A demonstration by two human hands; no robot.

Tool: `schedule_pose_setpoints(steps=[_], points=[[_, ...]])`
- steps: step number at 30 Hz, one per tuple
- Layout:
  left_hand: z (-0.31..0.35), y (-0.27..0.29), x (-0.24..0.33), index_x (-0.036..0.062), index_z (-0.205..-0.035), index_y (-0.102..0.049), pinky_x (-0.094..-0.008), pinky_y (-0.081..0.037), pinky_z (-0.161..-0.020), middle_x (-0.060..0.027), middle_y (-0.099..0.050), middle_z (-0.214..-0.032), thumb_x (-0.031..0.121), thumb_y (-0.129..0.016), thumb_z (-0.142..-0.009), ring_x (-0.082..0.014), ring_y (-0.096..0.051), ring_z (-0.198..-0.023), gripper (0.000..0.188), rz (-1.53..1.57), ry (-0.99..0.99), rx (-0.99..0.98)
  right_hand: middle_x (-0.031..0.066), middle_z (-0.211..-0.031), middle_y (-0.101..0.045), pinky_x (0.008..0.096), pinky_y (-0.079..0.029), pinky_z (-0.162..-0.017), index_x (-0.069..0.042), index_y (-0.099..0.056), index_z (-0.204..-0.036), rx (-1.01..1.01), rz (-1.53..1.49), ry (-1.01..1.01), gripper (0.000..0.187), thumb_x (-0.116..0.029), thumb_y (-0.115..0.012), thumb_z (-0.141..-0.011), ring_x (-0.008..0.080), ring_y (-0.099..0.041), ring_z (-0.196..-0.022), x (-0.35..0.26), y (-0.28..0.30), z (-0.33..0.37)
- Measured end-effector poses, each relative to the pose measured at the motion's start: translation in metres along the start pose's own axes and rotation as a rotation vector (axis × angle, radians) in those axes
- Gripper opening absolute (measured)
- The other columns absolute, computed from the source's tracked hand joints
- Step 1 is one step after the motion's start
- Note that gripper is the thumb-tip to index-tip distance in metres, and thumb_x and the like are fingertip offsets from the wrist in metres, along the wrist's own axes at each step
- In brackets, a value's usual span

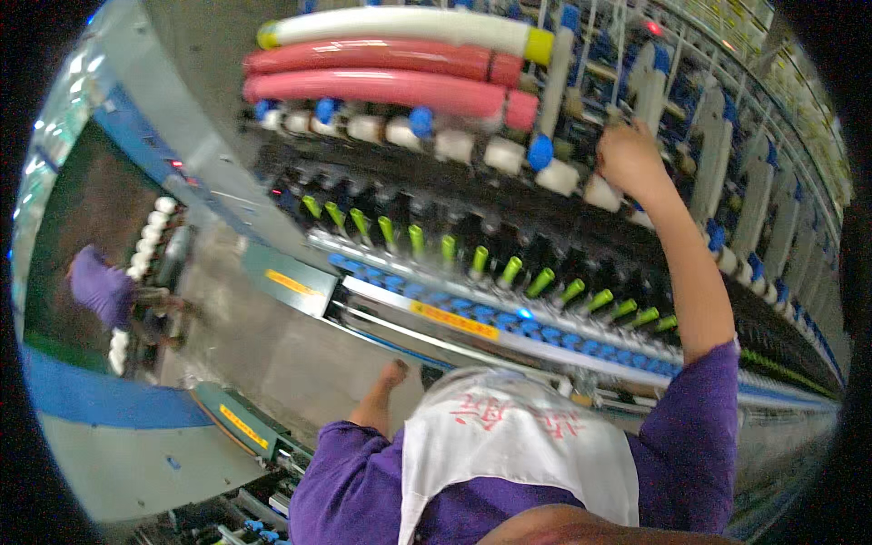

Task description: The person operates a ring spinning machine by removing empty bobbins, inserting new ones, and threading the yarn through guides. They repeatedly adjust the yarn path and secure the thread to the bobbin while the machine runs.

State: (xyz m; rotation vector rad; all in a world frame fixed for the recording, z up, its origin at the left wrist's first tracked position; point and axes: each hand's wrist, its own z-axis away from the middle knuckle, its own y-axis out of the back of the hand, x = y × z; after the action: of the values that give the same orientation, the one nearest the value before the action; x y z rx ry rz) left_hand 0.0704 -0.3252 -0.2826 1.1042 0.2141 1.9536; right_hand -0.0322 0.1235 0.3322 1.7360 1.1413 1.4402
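My right arm is raised to the upper part of a spinning machine point(472, 200). My right hand point(629, 163) is closed there, its fingers curled in among the guides and white rollers point(556, 177); what they hold, if anything, is hidden. A grey lever arm with a blue tip point(647, 91) stands just beyond it. Down at my left side hangs my left hand point(392, 372), small in view and curled shut, with nothing visible in it. A row of bright green bobbin tubes point(480, 262) runs along the machine below my right hand.
Two red tubes point(391, 89) and a white tube point(400, 29) lie along the machine top. Blue knobs point(540, 153) stick out near the rollers. A metal rail point(436, 313) borders the aisle floor point(272, 350). Another person in purple point(100, 286) is at far left beside white spools point(150, 236).
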Motion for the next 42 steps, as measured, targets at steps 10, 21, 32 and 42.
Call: schedule_pose_setpoints(steps=[10, 21, 32, 42], points=[[0.118, 0.198, 0.326, 0.008, -0.104, -0.056, -0.0282, -0.046, -0.073, -0.0036, -0.06, -0.093, 0.021, -0.054, -0.089, -0.0142, -0.057, -0.082, 0.02, 1.126, -0.539, 0.324, 0.0116, -0.097, -0.061, 0.0374, -0.042, -0.084, -0.004, -0.061, -0.091, 0.679, -0.803, 0.177, 0.022, -0.021, -0.064, -0.078, 0.0301, -0.055, -0.095, -0.01, 0.047, -0.025], [0.132, 0.333, 0.538, 0.0038, -0.107, -0.056, -0.0375, -0.042, -0.08, -0.0085, -0.061, -0.095, 0.024, -0.068, -0.078, -0.0206, -0.055, -0.088, 0.038, 1.589, -0.886, 0.266, 0.0164, -0.112, -0.058, 0.035, -0.041, -0.09, -0.003, -0.048, -0.119, 0.019, -0.903, 0.412, 0.076, -0.038, -0.079, -0.059, 0.0259, -0.056, -0.102, -0.109, 0.109, -0.214], [0.199, 0.359, 0.465, 0.0111, -0.124, -0.038, -0.0365, -0.043, -0.089, -0.0031, -0.054, -0.108, 0.017, -0.072, -0.071, -0.0181, -0.054, -0.098, 0.063, 1.749, -1.227, -0.151, 0.0117, -0.115, -0.053, 0.0324, -0.043, -0.087, 0.0, -0.04, -0.126, -0.077, -1.243, 0.32, 0.095, -0.057, -0.076, -0.06, 0.02, -0.054, -0.1, -0.164, 0.15, -0.128], [0.218, 0.449, 0.196, 0.0098, -0.137, -0.019, -0.036, -0.031, -0.102, -0.007, -0.038, -0.129, 0.013, -0.077, -0.059, -0.0201, -0.038, -0.12, 0.098, 1.468, -0.889, 0.03, 0.0148, -0.106, -0.058, 0.0366, -0.045, -0.085, -0.001, -0.041, -0.117, -0.103, -1.661, 0.284, 0.079, -0.027, -0.084, -0.057, 0.0232, -0.058, -0.097, -0.464, 0.108, -0.085]])
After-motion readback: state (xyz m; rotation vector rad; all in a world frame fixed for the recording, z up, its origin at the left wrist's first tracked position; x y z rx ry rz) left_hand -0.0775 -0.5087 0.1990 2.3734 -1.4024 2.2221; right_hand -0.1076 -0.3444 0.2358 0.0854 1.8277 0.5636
